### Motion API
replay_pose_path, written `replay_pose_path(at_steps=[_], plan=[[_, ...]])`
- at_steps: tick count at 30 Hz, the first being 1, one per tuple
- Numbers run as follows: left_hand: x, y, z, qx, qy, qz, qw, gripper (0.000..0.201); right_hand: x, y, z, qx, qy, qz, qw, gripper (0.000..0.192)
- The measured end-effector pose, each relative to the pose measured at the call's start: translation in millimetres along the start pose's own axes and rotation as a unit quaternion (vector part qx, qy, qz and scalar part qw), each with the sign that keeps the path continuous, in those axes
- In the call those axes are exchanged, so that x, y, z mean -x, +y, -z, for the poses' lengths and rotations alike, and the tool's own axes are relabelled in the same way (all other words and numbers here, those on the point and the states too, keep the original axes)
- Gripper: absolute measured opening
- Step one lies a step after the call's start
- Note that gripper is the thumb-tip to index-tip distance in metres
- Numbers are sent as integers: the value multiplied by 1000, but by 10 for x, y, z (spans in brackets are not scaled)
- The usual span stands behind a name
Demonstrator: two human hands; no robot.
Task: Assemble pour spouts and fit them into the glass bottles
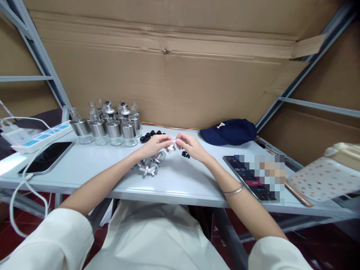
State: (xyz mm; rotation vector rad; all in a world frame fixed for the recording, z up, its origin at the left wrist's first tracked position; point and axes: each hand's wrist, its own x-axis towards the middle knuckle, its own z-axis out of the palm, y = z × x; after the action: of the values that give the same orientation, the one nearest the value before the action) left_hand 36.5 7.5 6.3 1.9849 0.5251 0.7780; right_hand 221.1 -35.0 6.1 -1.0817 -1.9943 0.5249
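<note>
Close together over the middle of the table, both my hands work on a silver bottle pour spout. My left hand pinches it between thumb and fingers. At the spout's tip, the fingers of my right hand are closed; whether they also hold a small piece is hidden. Below my left hand lies a heap of loose silver pour spouts. Small black pieces sit just under my right hand. Behind my left hand is a cluster of black stoppers.
Glass bottles with steel sleeves stand at the back left, two topped with spouts. A power strip and dark phone lie left. To the right are a navy cap, a lit phone and a dotted container.
</note>
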Motion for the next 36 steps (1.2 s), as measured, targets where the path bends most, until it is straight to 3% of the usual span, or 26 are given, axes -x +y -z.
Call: replay_pose_path(at_steps=[7, 11, 14, 16, 20, 23, 31, 36], plan=[[12, -12, -44, -36, -28, -15, 999, 31, 1, -10, -38, -82, -35, -38, 995, 38], [-21, -34, 137, -178, 33, -31, 983, 31, -30, 9, -14, -95, -1, -40, 995, 47], [-40, -136, 367, -335, 117, -42, 934, 25, -55, 13, 14, -139, 44, -55, 988, 48], [-28, -229, 489, -440, 137, -9, 887, 25, -67, 3, 29, -181, 77, -67, 978, 47], [32, -358, 563, -562, 84, 120, 814, 39, -83, -30, 47, -246, 137, -80, 956, 44], [58, -367, 543, -590, 52, 156, 790, 40, -92, -29, 58, -279, 177, -79, 940, 43], [52, -304, 539, -582, 75, 132, 799, 42, -90, 11, 72, -256, 231, -69, 936, 35], [-3, -267, 487, -501, 97, 14, 860, 32, -91, 2, 94, -246, 253, -67, 933, 34]])
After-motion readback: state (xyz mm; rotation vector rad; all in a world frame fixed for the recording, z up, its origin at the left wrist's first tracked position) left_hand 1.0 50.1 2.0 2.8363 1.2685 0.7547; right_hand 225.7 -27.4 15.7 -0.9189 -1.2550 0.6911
